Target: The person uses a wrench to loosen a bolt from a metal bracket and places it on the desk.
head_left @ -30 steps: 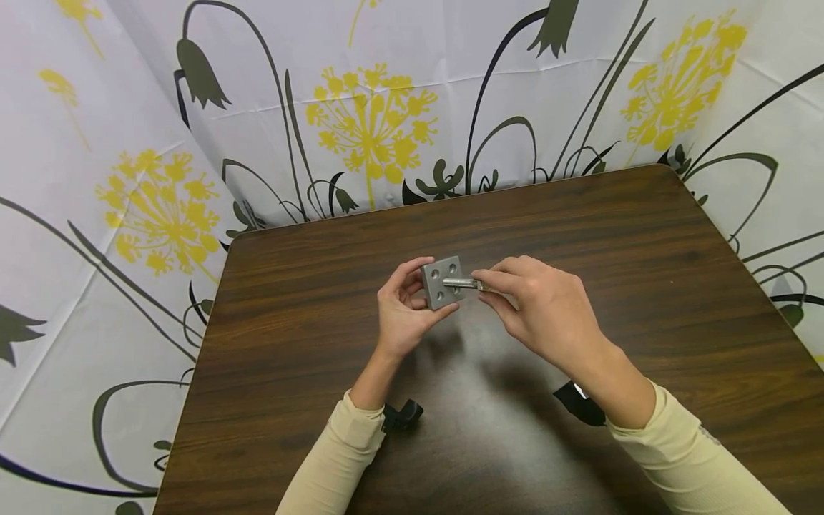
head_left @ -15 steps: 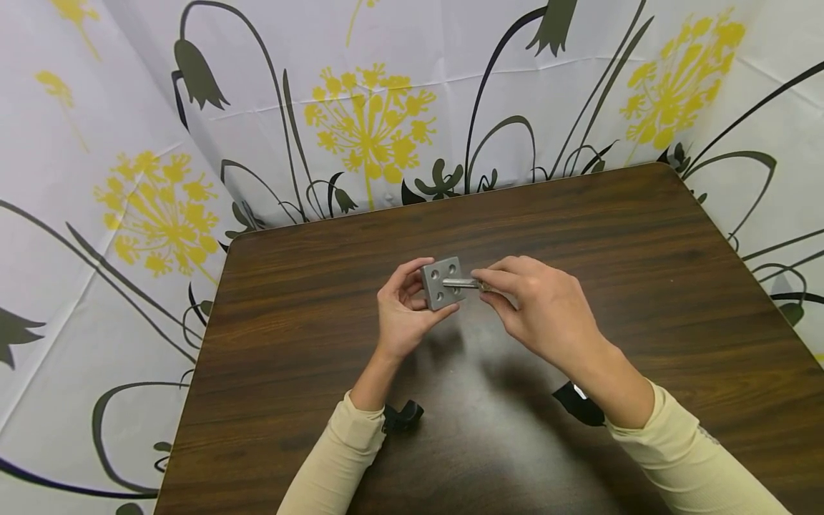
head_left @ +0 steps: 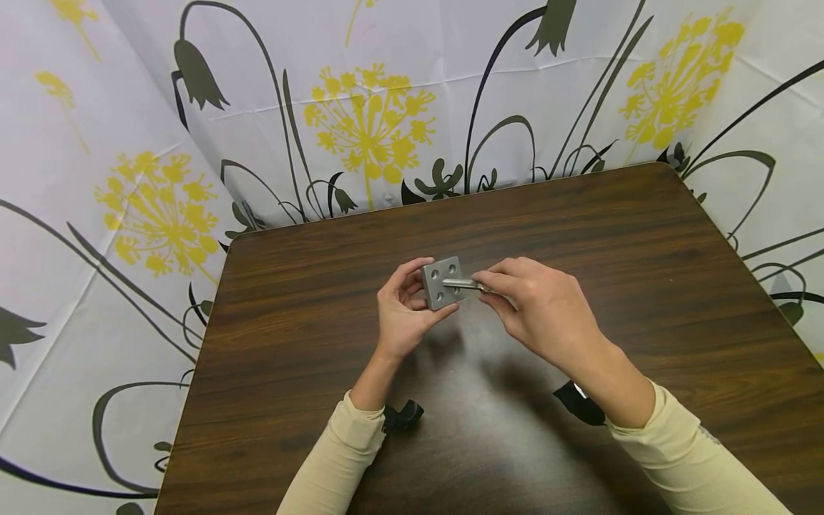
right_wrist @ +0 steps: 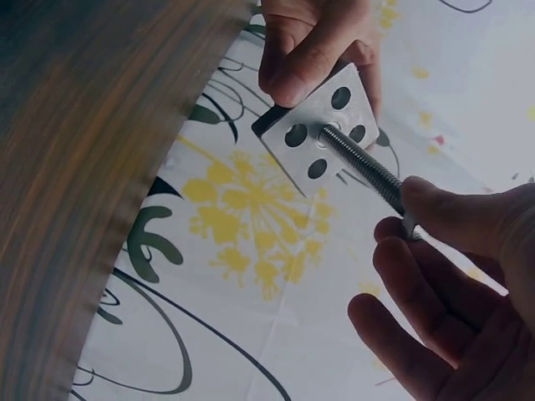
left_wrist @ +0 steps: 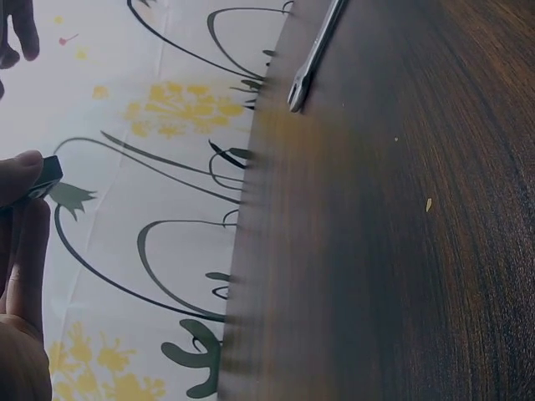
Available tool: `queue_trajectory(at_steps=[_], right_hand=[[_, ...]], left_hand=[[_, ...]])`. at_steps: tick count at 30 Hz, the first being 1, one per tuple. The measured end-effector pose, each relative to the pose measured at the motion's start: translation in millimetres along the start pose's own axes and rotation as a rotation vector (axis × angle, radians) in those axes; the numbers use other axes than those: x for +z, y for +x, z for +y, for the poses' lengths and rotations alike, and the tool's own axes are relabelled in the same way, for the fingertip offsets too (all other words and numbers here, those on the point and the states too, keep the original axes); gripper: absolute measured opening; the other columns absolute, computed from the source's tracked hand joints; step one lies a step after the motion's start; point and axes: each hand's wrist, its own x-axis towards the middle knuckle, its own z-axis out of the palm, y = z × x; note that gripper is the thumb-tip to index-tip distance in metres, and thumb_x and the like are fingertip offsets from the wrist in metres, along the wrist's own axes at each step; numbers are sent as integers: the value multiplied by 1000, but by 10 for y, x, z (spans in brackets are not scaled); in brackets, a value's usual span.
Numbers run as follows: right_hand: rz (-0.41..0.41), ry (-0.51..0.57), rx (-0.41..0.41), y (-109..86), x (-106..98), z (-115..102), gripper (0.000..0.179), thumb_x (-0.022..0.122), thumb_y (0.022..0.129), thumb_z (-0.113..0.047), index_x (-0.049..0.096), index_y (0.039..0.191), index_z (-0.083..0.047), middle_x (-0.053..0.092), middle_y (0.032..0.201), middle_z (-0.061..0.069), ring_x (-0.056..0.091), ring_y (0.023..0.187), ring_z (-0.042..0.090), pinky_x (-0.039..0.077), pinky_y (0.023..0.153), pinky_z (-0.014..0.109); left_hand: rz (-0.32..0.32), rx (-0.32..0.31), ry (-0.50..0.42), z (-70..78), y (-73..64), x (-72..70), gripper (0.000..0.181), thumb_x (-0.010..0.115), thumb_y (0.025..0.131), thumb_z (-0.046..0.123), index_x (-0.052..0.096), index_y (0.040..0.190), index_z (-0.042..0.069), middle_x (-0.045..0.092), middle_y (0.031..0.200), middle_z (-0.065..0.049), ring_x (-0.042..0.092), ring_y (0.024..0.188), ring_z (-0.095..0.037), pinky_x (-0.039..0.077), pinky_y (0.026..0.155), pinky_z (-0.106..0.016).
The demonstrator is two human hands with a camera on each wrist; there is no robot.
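Observation:
In the head view my left hand (head_left: 400, 315) holds a grey square metal plate (head_left: 434, 289) by its edges, thumb at the lower edge. Several round holes surround its centre. From the middle a threaded bolt (right_wrist: 364, 167) sticks out toward my right hand (head_left: 547, 304), seen clearly in the right wrist view. Thumb and forefinger of that hand pinch the bolt's outer end, where a small metal piece, perhaps a nut or the bolt's head, is mostly hidden. Both hands are raised above the table. Only a dark corner of the plate (left_wrist: 52, 174) shows in the left wrist view.
A metal wrench (left_wrist: 311, 63) lies on the wooden table (head_left: 290, 300), seen in the left wrist view. Behind the table hangs a white curtain (head_left: 399, 43) with a flower print. Black wrist mounts (head_left: 405, 415) show beneath both forearms.
The right fingers shift very slightly at the bolt's end. The plate and left hand stay in place.

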Motion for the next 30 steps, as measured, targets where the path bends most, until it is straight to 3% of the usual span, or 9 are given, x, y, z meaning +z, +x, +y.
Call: queue_trajectory(at_steps=[6,9,18,25,30], right_hand=[[-10,13,101,11,0,-13,33,79,84,-29,75,111,-9,72,84,0,58,60,9,44,48,29],[-19,19,112,21,12,-15,28,79,85,-26,76,107,-8,70,80,-1,56,57,9,43,49,28],[-13,-16,-29,24,8,10,22,83,79,-12,78,100,-12,68,86,-4,60,65,11,49,52,30],[-50,-152,-159,8,-14,14,23,82,78,-8,78,101,-11,68,90,0,66,76,17,54,56,32],[-82,-192,-200,9,-31,2,24,81,79,-4,77,102,-8,68,89,2,64,77,16,54,56,31]], left_hand=[[-6,7,8,8,12,-7,75,85,59,-19,59,126,1,66,111,-14,68,94,-28,59,66,-38],[-6,-2,16,8,10,-7,74,85,59,-19,59,126,1,66,109,-14,68,93,-27,59,65,-37],[-6,-14,4,1,6,-18,74,84,59,-21,58,125,-3,67,105,-20,68,92,-23,59,65,-33],[-12,-35,24,20,-2,-36,73,85,59,-18,59,126,-2,66,104,-20,67,91,-22,59,64,-30],[-18,-54,30,28,-9,-47,73,85,59,-18,59,126,-1,66,103,-19,67,90,-22,58,63,-30]])
